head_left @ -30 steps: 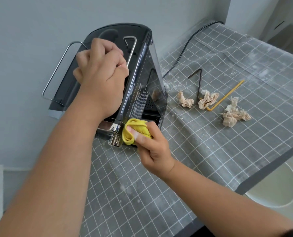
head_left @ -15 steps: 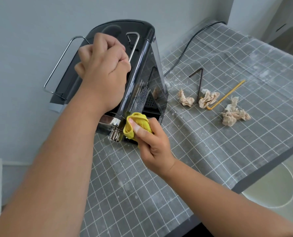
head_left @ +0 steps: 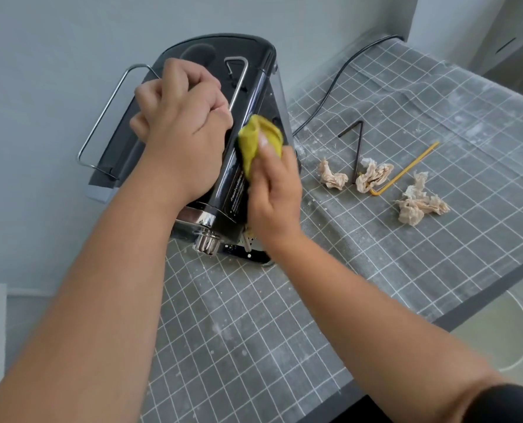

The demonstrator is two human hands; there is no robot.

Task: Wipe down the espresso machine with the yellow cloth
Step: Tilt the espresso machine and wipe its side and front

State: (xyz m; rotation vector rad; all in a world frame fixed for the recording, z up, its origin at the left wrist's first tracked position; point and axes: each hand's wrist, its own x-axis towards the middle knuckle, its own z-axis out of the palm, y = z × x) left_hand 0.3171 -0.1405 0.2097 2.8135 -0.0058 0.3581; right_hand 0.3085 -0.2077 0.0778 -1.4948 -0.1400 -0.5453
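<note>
The black espresso machine [head_left: 223, 56] stands against the wall at the table's far left, with a wire rail on its top and chrome parts at its front. My left hand [head_left: 180, 126] lies on the machine's top with fingers curled round the inner wire rail. My right hand [head_left: 272, 190] grips the bunched yellow cloth [head_left: 258, 138] and presses it against the machine's glossy front panel, about halfway up. The lower front of the machine is partly hidden behind my right hand.
A grey checked cloth [head_left: 376, 270] dusted with white powder covers the table. Three crumpled tissues [head_left: 373, 175] lie right of the machine, with a bent black straw [head_left: 357, 141] and a yellow straw [head_left: 406, 169]. A black power cord [head_left: 333, 87] runs along the wall. The table's edge drops off at the right.
My right hand has slid the yellow cloth up the front panel, from beside the chrome spout to the middle of the panel. My left hand has kept its hold on top.
</note>
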